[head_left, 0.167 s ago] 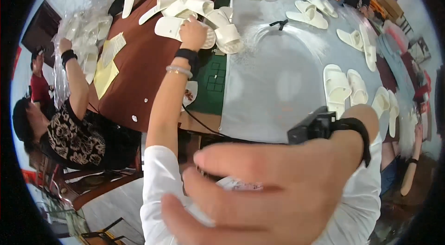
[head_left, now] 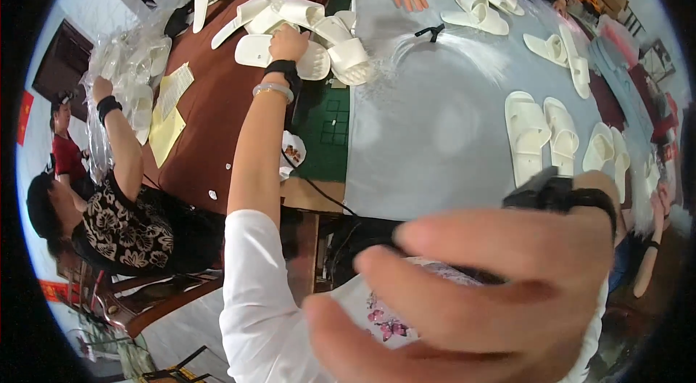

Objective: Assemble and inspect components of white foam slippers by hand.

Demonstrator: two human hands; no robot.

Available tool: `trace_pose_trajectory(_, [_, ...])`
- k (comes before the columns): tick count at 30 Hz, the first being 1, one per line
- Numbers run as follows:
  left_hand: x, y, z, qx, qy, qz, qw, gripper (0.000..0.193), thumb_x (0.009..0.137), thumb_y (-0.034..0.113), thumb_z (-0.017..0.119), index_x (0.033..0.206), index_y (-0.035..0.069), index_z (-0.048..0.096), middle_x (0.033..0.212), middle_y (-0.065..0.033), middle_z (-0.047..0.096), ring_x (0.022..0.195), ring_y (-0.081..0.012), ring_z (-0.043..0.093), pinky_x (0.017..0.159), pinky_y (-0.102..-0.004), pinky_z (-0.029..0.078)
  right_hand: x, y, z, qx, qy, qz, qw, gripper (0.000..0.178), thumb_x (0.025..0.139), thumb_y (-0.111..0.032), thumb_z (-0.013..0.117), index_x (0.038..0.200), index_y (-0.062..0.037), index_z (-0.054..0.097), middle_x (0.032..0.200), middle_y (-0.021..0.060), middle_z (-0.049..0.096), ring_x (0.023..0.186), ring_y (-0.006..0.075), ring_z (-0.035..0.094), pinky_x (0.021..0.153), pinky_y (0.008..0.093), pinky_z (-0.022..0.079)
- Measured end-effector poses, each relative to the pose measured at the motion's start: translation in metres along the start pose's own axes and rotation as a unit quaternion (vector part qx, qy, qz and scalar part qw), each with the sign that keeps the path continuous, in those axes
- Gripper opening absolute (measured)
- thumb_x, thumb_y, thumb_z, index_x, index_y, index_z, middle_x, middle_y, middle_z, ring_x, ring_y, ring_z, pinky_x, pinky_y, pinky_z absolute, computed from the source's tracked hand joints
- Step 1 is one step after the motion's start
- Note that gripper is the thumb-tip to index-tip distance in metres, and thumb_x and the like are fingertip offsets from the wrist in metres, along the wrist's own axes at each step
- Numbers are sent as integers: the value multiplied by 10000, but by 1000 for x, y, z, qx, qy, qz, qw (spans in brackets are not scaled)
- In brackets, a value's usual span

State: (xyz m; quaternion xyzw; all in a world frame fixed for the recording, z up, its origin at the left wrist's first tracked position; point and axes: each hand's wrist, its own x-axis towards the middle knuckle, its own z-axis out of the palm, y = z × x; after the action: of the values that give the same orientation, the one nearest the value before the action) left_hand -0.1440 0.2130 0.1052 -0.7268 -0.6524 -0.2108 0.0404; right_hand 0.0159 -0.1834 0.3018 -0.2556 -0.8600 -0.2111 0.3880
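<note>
My left hand (head_left: 288, 43) reaches far across to a heap of white slippers (head_left: 301, 11), its fingers closed over the middle of one white slipper (head_left: 254, 51). That slipper's strap is hidden behind the hand. Beside it lies another white slipper (head_left: 349, 62). Close in the foreground, my right hand (head_left: 478, 289) is raised with fingers spread and nothing in them. It is slightly blurred. A black device is strapped at the right wrist. Beyond it, a pair of white slippers (head_left: 528, 133) rests on the grey tabletop (head_left: 428, 165).
More slipper pairs line the right side. A clear plastic bundle (head_left: 486, 56) with a black tie lies on the grey cover. Yellow papers (head_left: 167, 135) lie on the brown cloth (head_left: 196, 114). A black cable (head_left: 315, 186) runs along the near edge. Several co-workers are around the table.
My right hand has moved to the right. My left hand has drawn its fingers in over the slipper, which lies at nearly the same spot. A co-worker's hand opposite has come off a slipper pair.
</note>
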Motion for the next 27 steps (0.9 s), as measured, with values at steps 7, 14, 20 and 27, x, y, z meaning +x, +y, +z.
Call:
trace_pose_trajectory(7, [56,-22,36,-45,-104,52,992,600,705,519,577,966,-21,612,983,-228,597,972,-345,557,849,-403,423,6,-25,-65,-34,-140,315,938,60,670,-279,661,725,-269,642,727,-59,581,688,110,499,638,223,387])
trace_pose_trajectory(14, [43,-44,57,118,4,81,990,322,810,221,397,819,32,658,880,-196,619,841,-338,603,753,-447,471,-27,-20,-80,-32,-106,346,932,81,660,-284,677,734,-272,643,749,-53,582,701,120,499,639,229,382])
trace_pose_trajectory(20, [56,-100,29,-81,88,55,991,328,763,271,507,782,-31,632,795,-233,612,793,-402,570,728,-430,425,-54,-15,-94,30,-80,327,941,101,652,-287,690,741,-275,645,768,-47,582,712,129,499,639,233,377])
trace_pose_trajectory(27, [10,-1,-42,-353,130,-21,926,321,804,262,559,896,-32,649,836,-159,652,791,-228,606,744,-312,444,-129,35,-124,172,-38,300,937,277,604,-243,691,840,-120,615,714,32,575,646,190,536,580,281,394])
